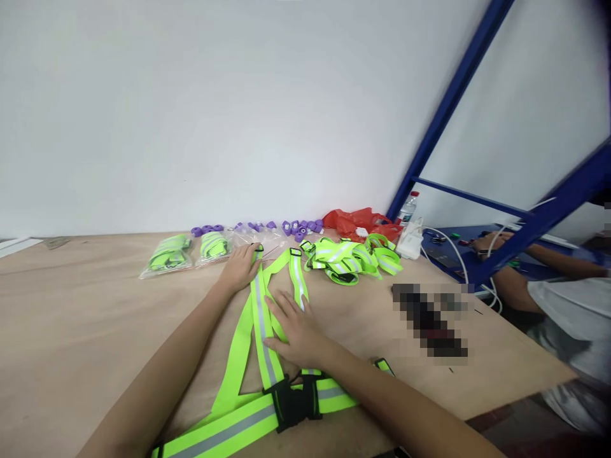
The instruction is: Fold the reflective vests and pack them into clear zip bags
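A neon-green reflective strap vest [261, 331] with grey stripes lies spread on the brown table [71, 331]. Its black buckle [296, 401] sits near the front edge. My left hand [241, 267] grips the far end of one strap, fingers curled over it. My right hand [296, 327] lies flat on the straps in the middle, fingers stretched out and pressing them down.
Two bagged green vests [169, 254] lie at the back left beside several purple parts [296, 228]. A heap of loose green vests [351, 257], a red bag [358, 221], a bottle [409, 207] and a white charger stand behind. Another person's arm [525, 251] rests by a blue frame [449, 102].
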